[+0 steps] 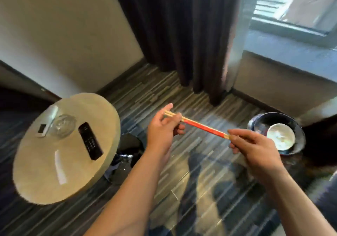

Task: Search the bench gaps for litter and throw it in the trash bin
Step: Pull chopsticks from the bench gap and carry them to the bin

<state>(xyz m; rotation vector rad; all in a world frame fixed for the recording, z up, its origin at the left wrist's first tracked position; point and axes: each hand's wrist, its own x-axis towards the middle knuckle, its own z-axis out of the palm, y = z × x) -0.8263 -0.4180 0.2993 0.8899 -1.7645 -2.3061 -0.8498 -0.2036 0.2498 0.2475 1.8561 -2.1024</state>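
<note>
Head view: the round table stands at the left, bearing a glass ashtray and a black remote. Just right of its edge the left hand curls thumb and fingers round the bare wooden ends of the chopsticks, which sit in a red paper sleeve. The chopsticks slope away from the table, in the air above the striped carpet, to the right hand, whose thumb and fingertips pinch the other end. Farthest from the table, just beyond that hand, the trash bin stands on the floor with a white bowl inside.
</note>
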